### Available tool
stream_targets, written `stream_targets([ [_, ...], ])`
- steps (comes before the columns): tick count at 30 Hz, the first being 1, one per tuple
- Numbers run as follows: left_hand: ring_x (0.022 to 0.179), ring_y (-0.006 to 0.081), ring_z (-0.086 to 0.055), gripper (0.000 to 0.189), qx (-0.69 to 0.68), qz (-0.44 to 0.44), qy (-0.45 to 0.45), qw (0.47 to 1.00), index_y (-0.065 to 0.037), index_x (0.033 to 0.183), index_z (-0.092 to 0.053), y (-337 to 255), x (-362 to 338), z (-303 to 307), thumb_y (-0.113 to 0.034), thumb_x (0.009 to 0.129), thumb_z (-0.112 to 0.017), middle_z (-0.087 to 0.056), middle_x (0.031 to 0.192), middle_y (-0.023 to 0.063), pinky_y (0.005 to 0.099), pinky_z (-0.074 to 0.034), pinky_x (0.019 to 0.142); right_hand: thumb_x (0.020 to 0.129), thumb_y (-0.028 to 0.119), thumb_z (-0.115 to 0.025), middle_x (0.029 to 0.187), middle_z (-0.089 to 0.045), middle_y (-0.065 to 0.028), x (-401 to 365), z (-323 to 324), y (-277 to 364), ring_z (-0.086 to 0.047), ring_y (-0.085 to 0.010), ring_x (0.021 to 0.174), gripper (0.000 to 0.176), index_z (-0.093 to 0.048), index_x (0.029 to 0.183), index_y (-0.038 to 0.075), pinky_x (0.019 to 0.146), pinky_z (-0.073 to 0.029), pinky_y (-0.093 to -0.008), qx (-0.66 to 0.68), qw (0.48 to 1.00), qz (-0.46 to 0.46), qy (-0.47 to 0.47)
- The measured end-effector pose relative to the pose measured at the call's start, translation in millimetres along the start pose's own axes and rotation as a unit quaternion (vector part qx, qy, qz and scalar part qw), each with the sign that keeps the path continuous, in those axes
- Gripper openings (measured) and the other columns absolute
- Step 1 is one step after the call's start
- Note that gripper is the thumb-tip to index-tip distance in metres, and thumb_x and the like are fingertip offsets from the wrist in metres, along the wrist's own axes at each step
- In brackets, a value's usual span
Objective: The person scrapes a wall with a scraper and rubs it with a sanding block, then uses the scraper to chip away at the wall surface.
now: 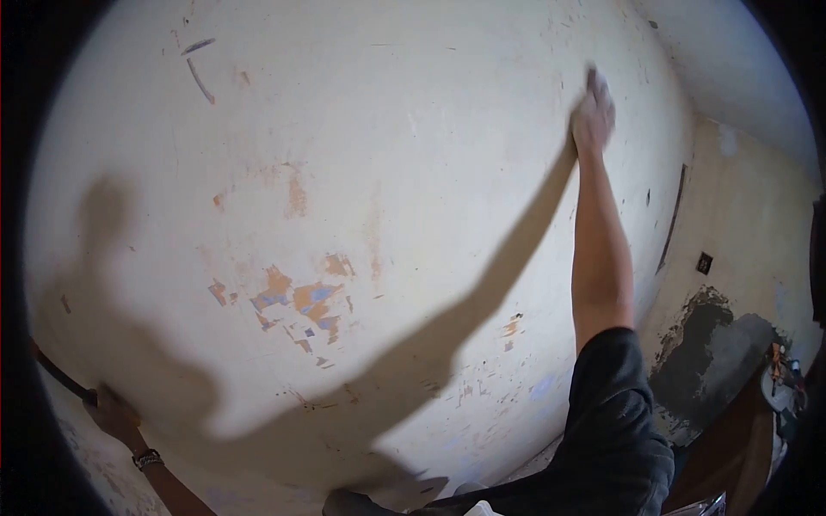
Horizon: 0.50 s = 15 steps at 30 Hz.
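Observation:
My right hand is raised high against the pale wall, at the end of an outstretched arm. It is blurred and looks whitish, its fingers pressed together at the wall; whatever lies under them cannot be made out. At the lower left, my left hand is closed around the end of a dark bar that runs up toward the edge of the view. A bracelet circles the left wrist. Patches of orange and bluish undercoat show through the wall's worn surface.
A second wall meets this one at the right, with a dark socket box and a grey cement patch. Tools sit on a brown piece of furniture at lower right. The sloping ceiling is above.

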<state>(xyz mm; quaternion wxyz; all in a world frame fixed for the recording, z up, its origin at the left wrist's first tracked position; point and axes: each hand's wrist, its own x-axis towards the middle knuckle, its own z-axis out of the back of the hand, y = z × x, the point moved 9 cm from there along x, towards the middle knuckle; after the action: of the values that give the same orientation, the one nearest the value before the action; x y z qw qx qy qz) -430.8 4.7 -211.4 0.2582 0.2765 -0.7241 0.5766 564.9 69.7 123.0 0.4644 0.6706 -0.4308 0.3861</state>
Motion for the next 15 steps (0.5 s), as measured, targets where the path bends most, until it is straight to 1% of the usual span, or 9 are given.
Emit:
stream_targets([
  [1, 0.07, 0.0156, -0.056, 0.04, -0.038, 0.005, 0.013, 0.999, 0.003, 0.109, -0.054, 5.9, 1.3, -4.6, -0.031, 0.09, -0.063, -0.058, 0.083, 0.0056, 0.0324, -0.047, 0.065, 0.096, 0.032, -0.025, 0.145, -0.041, -0.0122, -31.6, 8.5, -49.3, -0.038, -0.0343, 0.131, 0.05, -0.041, 0.142, 0.022, 0.11, -0.029, -0.0421, -0.084, 0.995, -0.046, 0.002],
  [3, 0.07, 0.0154, -0.056, 0.04, -0.027, -0.02, -0.006, 0.999, 0.003, 0.108, -0.055, 3.4, 1.9, -3.4, -0.031, 0.09, -0.062, -0.057, 0.083, 0.0057, 0.0324, -0.047, 0.065, 0.094, 0.03, -0.035, 0.137, -0.046, -0.0195, -97.8, 18.1, -141.5, -0.042, -0.0387, 0.125, 0.051, -0.039, 0.143, 0.016, 0.108, -0.03, -0.0448, -0.099, 0.985, -0.139, -0.032],
  [6, 0.075, 0.017, -0.059, 0.042, 0.024, -0.039, -0.011, 0.999, 0.002, 0.11, -0.057, 25.8, 12.8, -7.2, -0.034, 0.089, -0.062, -0.061, 0.089, 0.0086, 0.0331, -0.047, 0.066, 0.089, 0.024, -0.047, 0.13, -0.05, -0.0224, -134.0, 38.2, -123.4, -0.046, -0.0374, 0.121, 0.053, -0.045, 0.138, 0.005, 0.105, -0.033, -0.0471, -0.058, 0.974, -0.211, -0.048],
  [8, 0.095, 0.0295, -0.061, 0.054, 0.104, 0.01, 0.03, 0.994, 0.002, 0.123, -0.054, 37.6, 19.5, -8.7, -0.039, 0.089, -0.063, -0.062, 0.112, 0.0157, 0.0379, -0.046, 0.087, 0.091, 0.012, -0.042, 0.125, -0.054, -0.0218, -143.5, 38.4, -22.9, -0.049, -0.0361, 0.116, 0.042, -0.05, 0.13, 0.0, 0.101, -0.035, -0.0468, -0.006, 0.997, 0.006, -0.079],
  [9, 0.095, 0.0264, -0.062, 0.054, 0.105, 0.008, 0.027, 0.994, 0.0, 0.118, -0.058, 41.6, 21.4, -8.3, -0.042, 0.086, -0.066, -0.063, 0.11, 0.0146, 0.0362, -0.047, 0.084, 0.091, 0.013, -0.043, 0.124, -0.054, -0.0211, -158.2, 36.4, 31.6, -0.047, -0.036, 0.119, 0.043, -0.049, 0.13, -0.001, 0.107, -0.03, -0.0441, 0.071, 0.992, 0.083, -0.057],
  [10, 0.095, 0.0264, -0.062, 0.054, 0.104, 0.0, 0.043, 0.994, 0.0, 0.118, -0.058, 41.0, 21.4, -13.5, -0.042, 0.086, -0.066, -0.063, 0.11, 0.0146, 0.0362, -0.047, 0.084, 0.09, 0.013, -0.049, 0.121, -0.054, -0.0218, -184.1, 16.0, 45.9, -0.046, -0.0383, 0.118, 0.042, -0.049, 0.13, 0.0, 0.107, -0.03, -0.0465, 0.138, 0.987, -0.059, 0.06],
  [11, 0.094, 0.0256, -0.063, 0.051, 0.147, -0.04, 0.041, 0.987, -0.001, 0.115, -0.06, 36.5, 20.8, -13.4, -0.041, 0.085, -0.068, -0.064, 0.107, 0.0133, 0.0357, -0.048, 0.082, 0.088, 0.013, -0.054, 0.12, -0.054, -0.022, -220.5, 28.5, 109.0, -0.047, -0.0414, 0.117, 0.042, -0.051, 0.127, -0.001, 0.104, -0.034, -0.0468, 0.025, 0.987, 0.161, 0.007],
  [13, 0.093, 0.0249, -0.065, 0.045, 0.264, -0.16, 0.019, 0.951, -0.004, 0.111, -0.062, 41.2, 35.4, -11.8, -0.037, 0.082, -0.071, -0.066, 0.102, 0.0088, 0.0362, -0.052, 0.079, 0.083, 0.014, -0.06, 0.122, -0.051, -0.0269, -275.6, 43.8, 173.5, -0.047, -0.0467, 0.116, 0.043, -0.055, 0.124, 0.004, 0.102, -0.036, -0.0527, 0.139, 0.945, 0.264, 0.135],
  [15, 0.093, 0.0257, -0.065, 0.044, 0.212, -0.081, 0.039, 0.973, -0.005, 0.11, -0.063, 85.2, 50.6, -18.3, -0.037, 0.081, -0.071, -0.067, 0.1, 0.0085, 0.0371, -0.052, 0.079, 0.081, 0.013, -0.061, 0.122, -0.05, -0.0306, -301.6, 51.3, 171.7, -0.048, -0.0479, 0.115, 0.043, -0.057, 0.123, 0.008, 0.102, -0.036, -0.0561, 0.212, 0.913, 0.284, 0.203],
])
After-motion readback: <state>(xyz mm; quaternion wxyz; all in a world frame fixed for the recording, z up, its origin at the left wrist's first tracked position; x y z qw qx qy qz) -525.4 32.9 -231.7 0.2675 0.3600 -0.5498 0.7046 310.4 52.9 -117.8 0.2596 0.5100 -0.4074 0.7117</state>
